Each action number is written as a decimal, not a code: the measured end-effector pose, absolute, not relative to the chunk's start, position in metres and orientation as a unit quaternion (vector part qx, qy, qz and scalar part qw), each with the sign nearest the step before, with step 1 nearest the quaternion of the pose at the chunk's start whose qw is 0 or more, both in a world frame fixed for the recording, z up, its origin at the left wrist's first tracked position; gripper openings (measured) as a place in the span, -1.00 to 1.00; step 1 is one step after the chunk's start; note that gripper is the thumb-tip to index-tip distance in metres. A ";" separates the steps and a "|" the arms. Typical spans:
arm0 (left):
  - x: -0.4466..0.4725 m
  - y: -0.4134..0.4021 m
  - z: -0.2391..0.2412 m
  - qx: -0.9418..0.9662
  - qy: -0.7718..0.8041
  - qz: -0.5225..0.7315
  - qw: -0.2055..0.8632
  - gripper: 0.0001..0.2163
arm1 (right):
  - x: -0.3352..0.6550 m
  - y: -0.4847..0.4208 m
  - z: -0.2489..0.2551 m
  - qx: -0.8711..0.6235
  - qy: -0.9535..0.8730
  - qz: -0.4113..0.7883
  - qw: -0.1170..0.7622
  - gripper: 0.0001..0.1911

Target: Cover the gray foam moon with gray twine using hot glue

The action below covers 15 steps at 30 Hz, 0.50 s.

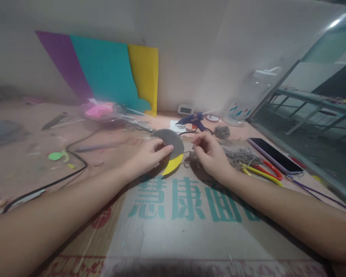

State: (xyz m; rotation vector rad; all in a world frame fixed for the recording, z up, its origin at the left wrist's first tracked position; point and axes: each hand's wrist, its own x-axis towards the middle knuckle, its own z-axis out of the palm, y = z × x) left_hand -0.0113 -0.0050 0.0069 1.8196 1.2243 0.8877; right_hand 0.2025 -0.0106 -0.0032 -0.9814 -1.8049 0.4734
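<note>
A yellow crescent [173, 164] lies just above the cardboard, most of its length wound with grey yarn [175, 143] and its lower tip bare. My left hand [150, 156] is closed on its left side, the thumb pressed across the wound part. To the right, my right hand [207, 152] is closed in a pinch with the thumb against the fingers. A thin grey strand runs from the crescent toward this hand; the fingers partly hide where it ends. Beside the right wrist lies a loose tangle of grey yarn [243, 158].
Scissors [265, 172] with red and yellow handles and a phone [275, 156] lie at right. Behind are a blue glue gun [192, 120], a small clock [186, 109] and a clear bottle [238, 109]. Coloured sheets [103, 69] lean on the wall. A black cable [75, 169] crosses the left.
</note>
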 end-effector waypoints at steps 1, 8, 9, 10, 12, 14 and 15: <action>-0.011 -0.005 0.007 0.713 0.477 0.348 0.379 -0.67 | 0.202 -0.011 -0.003 -0.405 -0.743 0.198 0.494 -0.77; -0.012 -0.005 0.007 0.707 0.480 0.352 0.382 -0.68 | 0.203 -0.011 -0.004 -0.407 -0.717 0.251 0.508 -0.74; -0.012 -0.005 0.007 0.707 0.481 0.351 0.382 -0.68 | 0.203 -0.010 -0.004 -0.405 -0.718 0.246 0.509 -0.74; -0.011 -0.006 0.007 0.707 0.481 0.350 0.382 -0.68 | 0.203 -0.009 -0.004 -0.401 -0.724 0.234 0.510 -0.73; -0.011 -0.006 0.007 0.706 0.481 0.349 0.386 -0.67 | 0.204 -0.007 -0.004 -0.392 -0.740 0.198 0.510 -0.72; -0.011 -0.006 0.007 0.707 0.480 0.349 0.385 -0.67 | 0.204 -0.006 -0.004 -0.399 -0.744 0.176 0.506 -0.75; -0.011 -0.006 0.007 0.708 0.480 0.350 0.382 -0.67 | 0.204 -0.007 -0.003 -0.409 -0.740 0.182 0.502 -0.77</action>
